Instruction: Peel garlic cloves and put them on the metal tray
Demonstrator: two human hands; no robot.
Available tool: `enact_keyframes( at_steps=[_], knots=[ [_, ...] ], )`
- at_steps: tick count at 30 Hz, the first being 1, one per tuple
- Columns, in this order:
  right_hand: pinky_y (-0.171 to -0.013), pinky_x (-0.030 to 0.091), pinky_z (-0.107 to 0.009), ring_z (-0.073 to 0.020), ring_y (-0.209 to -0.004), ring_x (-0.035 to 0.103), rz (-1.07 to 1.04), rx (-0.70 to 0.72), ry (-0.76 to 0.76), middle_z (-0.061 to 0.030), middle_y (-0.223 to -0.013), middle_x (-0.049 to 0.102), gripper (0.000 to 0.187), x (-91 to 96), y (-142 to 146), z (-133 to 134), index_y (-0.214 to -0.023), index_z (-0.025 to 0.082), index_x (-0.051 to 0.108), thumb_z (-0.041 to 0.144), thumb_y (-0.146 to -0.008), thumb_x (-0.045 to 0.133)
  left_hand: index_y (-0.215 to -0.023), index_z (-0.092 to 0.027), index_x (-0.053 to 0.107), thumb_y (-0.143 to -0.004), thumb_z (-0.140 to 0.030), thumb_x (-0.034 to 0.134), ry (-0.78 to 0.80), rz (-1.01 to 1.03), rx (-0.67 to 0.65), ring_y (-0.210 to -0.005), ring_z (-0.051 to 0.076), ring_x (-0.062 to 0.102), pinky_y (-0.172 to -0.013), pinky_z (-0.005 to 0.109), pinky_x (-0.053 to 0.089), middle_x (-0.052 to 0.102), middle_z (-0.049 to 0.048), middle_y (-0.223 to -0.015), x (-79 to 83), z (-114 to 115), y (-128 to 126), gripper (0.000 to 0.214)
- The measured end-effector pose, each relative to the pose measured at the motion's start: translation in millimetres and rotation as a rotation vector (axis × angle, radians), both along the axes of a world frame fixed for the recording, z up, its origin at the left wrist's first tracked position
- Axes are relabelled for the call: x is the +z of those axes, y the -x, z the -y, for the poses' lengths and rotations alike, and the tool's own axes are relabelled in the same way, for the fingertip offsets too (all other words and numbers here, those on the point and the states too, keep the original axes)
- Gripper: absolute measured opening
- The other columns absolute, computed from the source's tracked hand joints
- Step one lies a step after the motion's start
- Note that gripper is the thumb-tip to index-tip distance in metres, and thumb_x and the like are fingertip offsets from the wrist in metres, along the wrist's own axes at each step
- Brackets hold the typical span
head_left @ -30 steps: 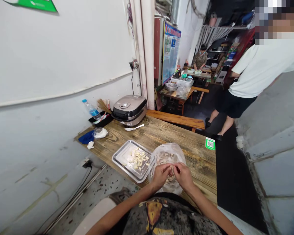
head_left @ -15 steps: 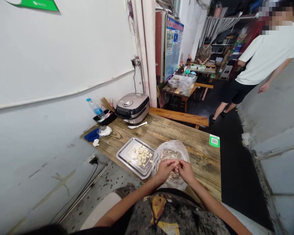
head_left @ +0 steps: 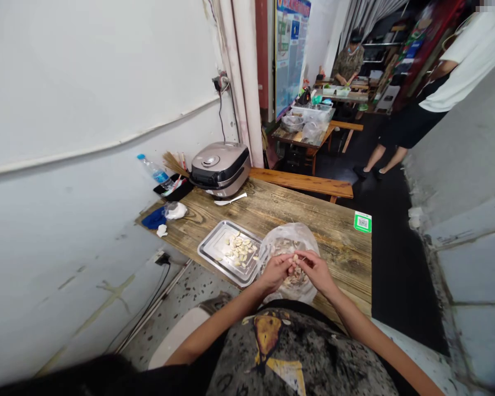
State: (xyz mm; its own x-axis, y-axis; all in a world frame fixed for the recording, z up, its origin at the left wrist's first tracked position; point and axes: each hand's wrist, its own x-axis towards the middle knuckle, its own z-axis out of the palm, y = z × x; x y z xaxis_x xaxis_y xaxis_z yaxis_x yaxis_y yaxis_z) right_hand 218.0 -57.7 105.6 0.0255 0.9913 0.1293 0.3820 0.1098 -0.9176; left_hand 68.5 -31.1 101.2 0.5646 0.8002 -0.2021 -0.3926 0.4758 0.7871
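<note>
Over a clear plastic bag [head_left: 309, 235], my left hand [head_left: 276, 272] and my right hand [head_left: 318, 273] meet fingertip to fingertip. Pinched between them is a small pale garlic clove [head_left: 295, 258], both hands closed on it and partly covering it. Inside the bag below lie garlic pieces and loose papery skins [head_left: 300, 276]. Left of the bag, its edge against the plastic, is a shallow metal tray [head_left: 209, 240]. Several peeled garlic cloves [head_left: 240, 250] are scattered over the tray's right half.
On the wooden table [head_left: 334, 247], a rice cooker [head_left: 221, 168] stands at the back, a white plastic knife [head_left: 230, 200] before it. A water bottle [head_left: 159, 173] leans in a black tray by the wall. Beyond are a bench [head_left: 301, 183], a person in white [head_left: 470, 77] and another person [head_left: 348, 63].
The view has shifted, tilting slightly downward. My fingers have moved a little apart around the clove, which shows more now. The person in white has moved toward the right edge.
</note>
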Motion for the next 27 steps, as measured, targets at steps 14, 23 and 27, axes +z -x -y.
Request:
enact_keyframes(
  at_steps=[14,23,27],
  knots=[
    [-0.069,0.046,-0.027,-0.0152,-0.074,0.057,0.105,-0.042,-0.198,-0.0052,-0.082,0.062,0.022,15.8,9,5,-0.091,0.020,0.066,0.033,-0.081,0.051,-0.089,-0.011,0.062,-0.071,-0.030,0.065,0.129,0.023,0.085,-0.064,0.008,0.052,-0.065,0.021,0.042,0.059,0.0044,-0.077,6.4,-3,-3,0.027],
    [-0.068,0.047,-0.025,-0.0153,-0.073,0.059,0.205,-0.039,-0.199,-0.0047,-0.079,0.064,0.020,11.0,11,4,-0.088,0.021,0.067,0.026,-0.083,0.049,-0.074,-0.014,0.061,-0.065,-0.030,0.070,0.225,-0.027,0.128,-0.064,0.010,0.056,-0.069,0.023,0.046,0.061,0.0015,-0.073,-2.3,-8,-3,0.021],
    [-0.067,0.047,-0.024,-0.0143,-0.072,0.060,0.272,-0.008,-0.254,-0.0044,-0.078,0.064,0.020,4.9,14,2,-0.089,0.020,0.066,0.021,-0.084,0.047,-0.070,-0.015,0.061,-0.062,-0.030,0.071,0.206,-0.082,0.124,-0.058,0.009,0.054,-0.063,0.022,0.046,0.060,0.0005,-0.066,-2.0,-13,-1,0.021]
  ],
)
